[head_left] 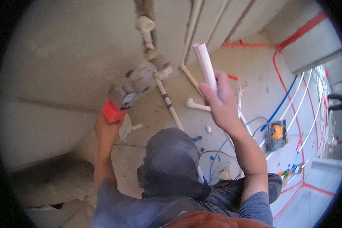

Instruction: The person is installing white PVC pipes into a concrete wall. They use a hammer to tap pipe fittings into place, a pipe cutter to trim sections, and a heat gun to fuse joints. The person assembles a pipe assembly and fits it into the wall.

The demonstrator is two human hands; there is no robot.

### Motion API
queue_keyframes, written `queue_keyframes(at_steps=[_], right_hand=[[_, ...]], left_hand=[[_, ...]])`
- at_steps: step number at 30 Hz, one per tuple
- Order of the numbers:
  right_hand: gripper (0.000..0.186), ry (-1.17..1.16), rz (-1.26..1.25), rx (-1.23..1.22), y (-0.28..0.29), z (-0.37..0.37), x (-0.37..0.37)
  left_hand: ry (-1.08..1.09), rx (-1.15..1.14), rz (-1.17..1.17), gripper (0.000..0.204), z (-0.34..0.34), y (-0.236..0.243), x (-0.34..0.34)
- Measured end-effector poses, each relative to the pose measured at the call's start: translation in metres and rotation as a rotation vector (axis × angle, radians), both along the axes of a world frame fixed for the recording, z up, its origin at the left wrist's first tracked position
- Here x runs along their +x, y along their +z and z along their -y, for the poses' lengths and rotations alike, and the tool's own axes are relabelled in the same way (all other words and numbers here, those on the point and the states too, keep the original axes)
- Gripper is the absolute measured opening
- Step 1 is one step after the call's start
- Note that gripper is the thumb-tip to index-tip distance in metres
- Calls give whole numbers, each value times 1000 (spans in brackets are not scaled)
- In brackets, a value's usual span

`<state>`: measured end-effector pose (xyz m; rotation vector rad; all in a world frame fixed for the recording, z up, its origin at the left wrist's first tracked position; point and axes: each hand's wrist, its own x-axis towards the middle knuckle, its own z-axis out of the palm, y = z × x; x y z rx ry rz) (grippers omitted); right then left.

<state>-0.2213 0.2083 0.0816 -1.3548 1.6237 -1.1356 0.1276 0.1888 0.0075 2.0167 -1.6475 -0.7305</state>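
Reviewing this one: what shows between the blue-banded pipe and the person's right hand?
In the head view, a white pipe with an elbow end appears between the blue-banded pipe and the right hand.

Left forearm (105, 163) reaching forward, left grip (105, 127) curled, right forearm (249, 152) angled inward, right grip (223, 104) clenched

head-worn left fisheye | looking down | near left grip (105, 128), right grip (222, 104)

Bare grey walls (64, 60) meet a floor (256, 74), seemingly concrete.
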Motion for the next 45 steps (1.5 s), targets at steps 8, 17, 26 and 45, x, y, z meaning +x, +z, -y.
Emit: queue_keyframes(at_steps=[8,17,26,45], right_hand=[[51,166,222,78,-41,17,5],[57,150,118,5,18,9,5],[51,159,-127,48,50,13,1],[39,28,-223,-52,48,4,22]], left_hand=[[127,-58,-111,34,-30,-17,3],[14,-221,-233,34,23,-9,-31],[50,-306,-261,37,55,-57,-75],[10,-345,-78,36,88,-33,-95]])
